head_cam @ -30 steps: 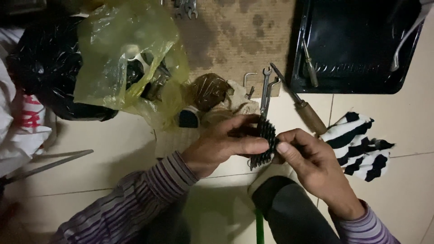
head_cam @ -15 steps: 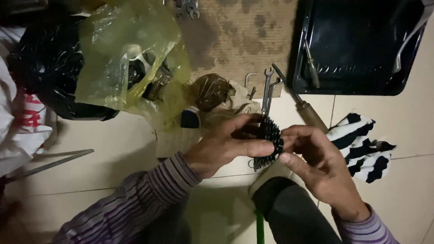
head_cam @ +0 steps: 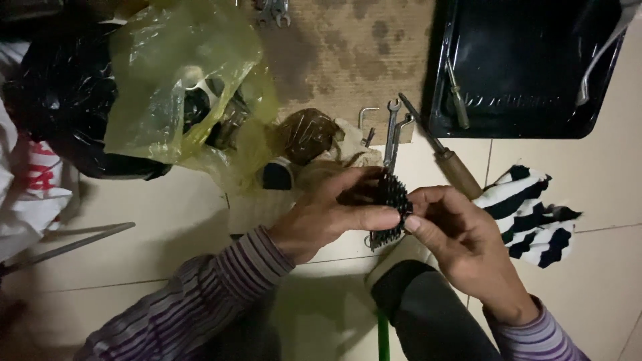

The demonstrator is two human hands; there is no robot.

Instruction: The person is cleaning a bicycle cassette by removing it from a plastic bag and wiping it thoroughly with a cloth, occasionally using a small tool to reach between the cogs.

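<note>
A dark toothed gear cluster (head_cam: 390, 204), like a bicycle sprocket set, is held between both hands above the tiled floor. My left hand (head_cam: 328, 214) wraps it from the left, fingers over the top and thumb across its face. From the right, my right hand (head_cam: 461, 244) pinches its edge with fingertips. Both sleeves are purple-striped. The cluster's far side is hidden by my fingers.
Spanners (head_cam: 393, 134) and a wooden-handled screwdriver (head_cam: 445, 157) lie just beyond the hands. A black tray (head_cam: 528, 67) sits at the top right, a striped cloth (head_cam: 531, 214) at the right. Yellow (head_cam: 180, 87) and black (head_cam: 60, 100) plastic bags fill the upper left. My dark knee (head_cam: 428, 314) is below.
The hands and gear cluster have shifted slightly; my right fingers have closed in tighter on the cluster's right edge. Everything else has stayed put.
</note>
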